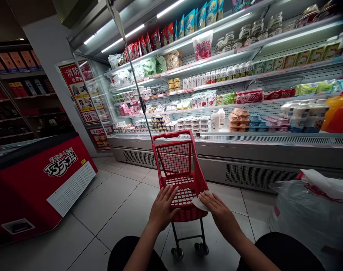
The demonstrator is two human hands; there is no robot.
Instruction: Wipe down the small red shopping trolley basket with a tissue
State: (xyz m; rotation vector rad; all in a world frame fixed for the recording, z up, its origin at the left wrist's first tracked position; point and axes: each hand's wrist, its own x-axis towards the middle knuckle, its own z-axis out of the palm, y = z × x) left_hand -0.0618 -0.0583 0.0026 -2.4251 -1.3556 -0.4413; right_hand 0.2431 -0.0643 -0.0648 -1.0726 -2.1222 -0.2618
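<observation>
A red shopping cart [176,158] with mesh sides stands on the tiled floor in front of me, its handle toward the refrigerated shelves. My left hand [163,208] is at the cart's near left edge, palm down, fingers spread, with nothing visible in it. At the near right corner, my right hand [216,209] lies over a thin white sheet or cloth [200,204], which sticks out on the left under its fingers. Those fingers are extended and close together.
Beyond the cart runs a long open refrigerated case [216,153] stocked with dairy goods. A red chest freezer [44,188] stands at the left. On the right is a large clear plastic bag [310,210]. My knees show at the bottom.
</observation>
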